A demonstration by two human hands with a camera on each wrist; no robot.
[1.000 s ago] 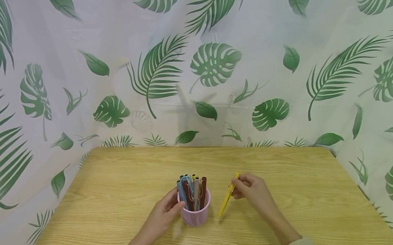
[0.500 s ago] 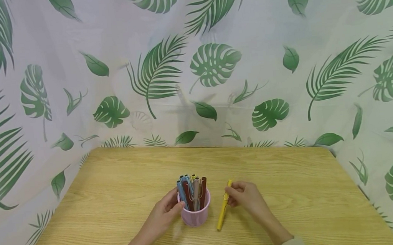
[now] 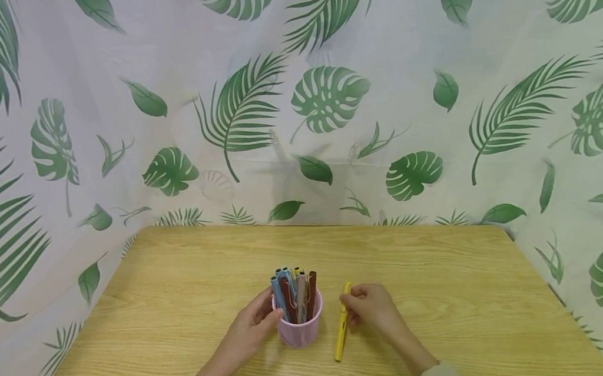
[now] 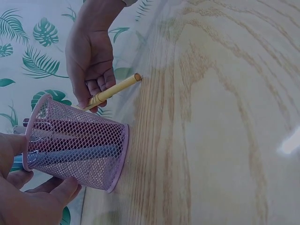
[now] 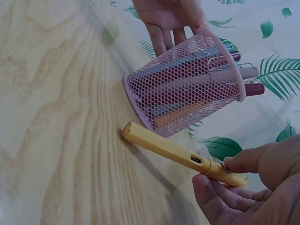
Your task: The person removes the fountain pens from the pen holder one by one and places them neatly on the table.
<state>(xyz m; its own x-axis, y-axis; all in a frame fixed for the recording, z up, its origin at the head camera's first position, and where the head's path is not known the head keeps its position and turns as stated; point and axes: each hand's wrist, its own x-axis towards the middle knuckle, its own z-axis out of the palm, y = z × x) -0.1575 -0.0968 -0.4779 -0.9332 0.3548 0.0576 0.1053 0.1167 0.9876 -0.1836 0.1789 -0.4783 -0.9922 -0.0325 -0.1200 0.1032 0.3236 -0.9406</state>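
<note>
Head view, lower centre: left hand (image 3: 249, 329) grips a pink mesh cup (image 3: 299, 334), thumb at its rim, fingers against its side. Cup upright on the wooden table (image 3: 201, 266); blue, dark red, grey and yellow pens (image 3: 302, 297) stand in it. Just right of the cup, apart from it, right hand (image 3: 376, 311) pinches a yellow pen (image 3: 341, 338) near its clip end. Pen tilted, clip end up; lower-end contact with table cannot be told
</note>
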